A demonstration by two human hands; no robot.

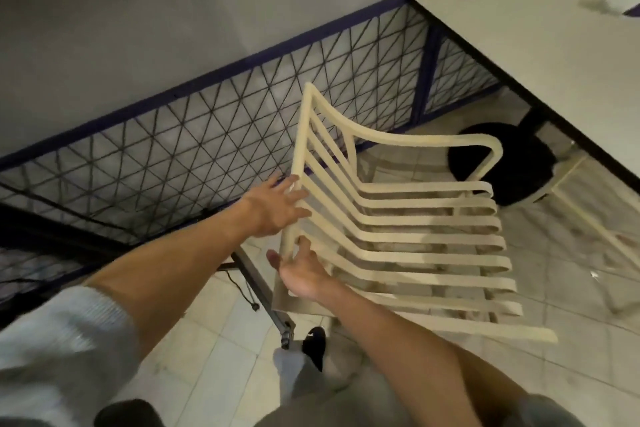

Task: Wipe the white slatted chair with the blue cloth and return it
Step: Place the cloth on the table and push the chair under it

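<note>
Two hands meet on one rail here. The white slatted chair (429, 188) stands on the tiled floor (207, 340) at mid-frame. Its seat slats run out toward 3 o'clock, and its top back rail runs roughly from 12 to 6 o'clock, leaning a little toward 1.

The right hand (304, 270) takes the 6 o'clock end of that rail palm-up. Its grip is narrow, with the thumb on the near side and the fingers curled round behind. The left hand (277, 208) sits just above it, toward 11 o'clock. Its fingers are straight and spread, laid against the rail and the first slats, pressing rather than clasping.

The blue cloth is nowhere in view, so no wiping can be going on at this moment. This looks like a move to shift or steady the chair.

The next move turns on the fact that the whole chair lies at 3 o'clock from both hands, which hold only its back edge. Any lift or drag will therefore pivot on that rail. The right hand is nearer the body and would carry the load.

A pale worktop (536, 28) fills the 1 to 2 o'clock corner. A black round stool (502, 163) stands just beyond the armrest, and a wire mesh fence (207, 149) runs behind the rail from 9 to 1 o'clock. Both are near enough to catch the chair if it swings.
</note>
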